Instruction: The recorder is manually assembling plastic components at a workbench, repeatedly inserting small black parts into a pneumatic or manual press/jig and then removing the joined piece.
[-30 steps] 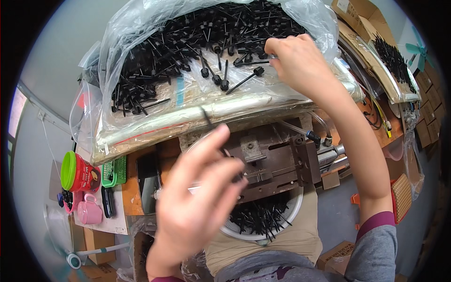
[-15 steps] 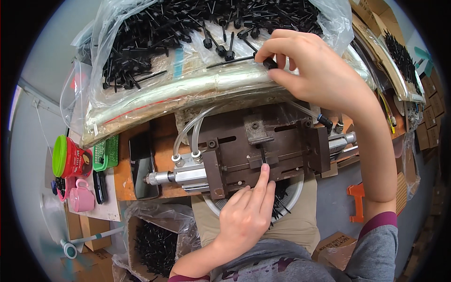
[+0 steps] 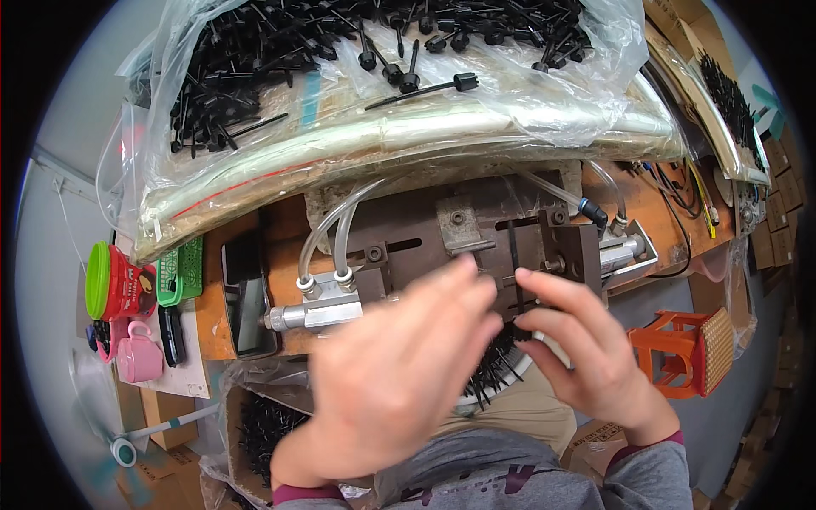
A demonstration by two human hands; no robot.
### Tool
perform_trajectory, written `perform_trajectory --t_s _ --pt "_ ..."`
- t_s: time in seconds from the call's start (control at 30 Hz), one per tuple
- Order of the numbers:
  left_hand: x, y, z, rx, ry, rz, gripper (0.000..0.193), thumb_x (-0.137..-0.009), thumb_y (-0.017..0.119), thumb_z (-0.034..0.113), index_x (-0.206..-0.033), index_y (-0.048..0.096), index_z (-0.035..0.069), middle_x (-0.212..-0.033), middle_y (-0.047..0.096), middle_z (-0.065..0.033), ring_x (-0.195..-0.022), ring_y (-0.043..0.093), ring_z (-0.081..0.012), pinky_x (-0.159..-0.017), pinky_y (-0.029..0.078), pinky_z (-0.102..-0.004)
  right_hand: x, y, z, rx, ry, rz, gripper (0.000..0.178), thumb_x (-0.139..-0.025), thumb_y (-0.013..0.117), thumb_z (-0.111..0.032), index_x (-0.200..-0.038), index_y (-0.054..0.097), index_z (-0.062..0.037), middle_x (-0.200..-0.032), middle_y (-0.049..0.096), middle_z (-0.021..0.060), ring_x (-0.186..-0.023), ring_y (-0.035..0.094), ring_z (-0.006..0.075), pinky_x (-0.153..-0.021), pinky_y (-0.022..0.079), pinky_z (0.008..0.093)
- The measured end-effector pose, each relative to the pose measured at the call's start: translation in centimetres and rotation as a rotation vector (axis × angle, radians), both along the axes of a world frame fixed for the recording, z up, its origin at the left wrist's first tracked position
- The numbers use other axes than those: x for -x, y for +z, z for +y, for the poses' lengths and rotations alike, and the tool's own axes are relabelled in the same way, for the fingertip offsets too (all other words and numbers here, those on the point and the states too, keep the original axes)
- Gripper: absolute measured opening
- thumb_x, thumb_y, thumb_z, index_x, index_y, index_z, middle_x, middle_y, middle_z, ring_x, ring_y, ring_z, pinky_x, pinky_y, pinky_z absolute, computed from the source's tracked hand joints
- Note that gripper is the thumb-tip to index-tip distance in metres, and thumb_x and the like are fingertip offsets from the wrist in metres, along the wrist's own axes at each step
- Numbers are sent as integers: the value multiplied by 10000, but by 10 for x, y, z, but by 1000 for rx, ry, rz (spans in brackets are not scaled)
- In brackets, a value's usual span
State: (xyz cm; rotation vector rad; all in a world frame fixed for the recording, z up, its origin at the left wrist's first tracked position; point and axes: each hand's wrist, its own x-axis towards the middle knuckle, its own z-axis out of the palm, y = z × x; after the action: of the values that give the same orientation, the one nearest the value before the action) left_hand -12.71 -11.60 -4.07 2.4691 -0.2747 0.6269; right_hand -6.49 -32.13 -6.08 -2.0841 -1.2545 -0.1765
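Black pin [image 3: 515, 280] stands long-axis near-to-far in the metal jig [image 3: 476, 242], just beyond the right hand [image 3: 586, 357] pinching a small black part; the blurred left hand [image 3: 399, 374] hovers spread, empty.

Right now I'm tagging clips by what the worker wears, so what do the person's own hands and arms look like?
Both hands are bare: no gloves, rings or watch show. The left hand is motion-blurred; a dark maroon cuff edges its wrist. The right hand is sharper, and its wrist carries the same maroon cuff on a grey sleeve. No cables or markings are on either.
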Motion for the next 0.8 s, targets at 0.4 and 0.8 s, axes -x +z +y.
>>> perform_trajectory --t_s 0.4,0.8 --pt "-167 32 38 -448 94 -252 117 -771 627 22 -877 674 37 -809 700 -169 -780 696 -369 -705 561 -458 17 -25 19 258 -32 -203 167 -775 625 -67 -933 589 -28 -1366 583 253 -508 526 140 -568 461 258" --pt "-51 47 33 -59 95 -283 324 -736 783 -34 -1049 742 36 -1157 713 -126 -1034 694 -211 -841 582 -310 -116 73 38 -141 -252 -552 178 -790 752 -84 -949 678 -51 -942 723 36 -704 652 137 -615 493 281"
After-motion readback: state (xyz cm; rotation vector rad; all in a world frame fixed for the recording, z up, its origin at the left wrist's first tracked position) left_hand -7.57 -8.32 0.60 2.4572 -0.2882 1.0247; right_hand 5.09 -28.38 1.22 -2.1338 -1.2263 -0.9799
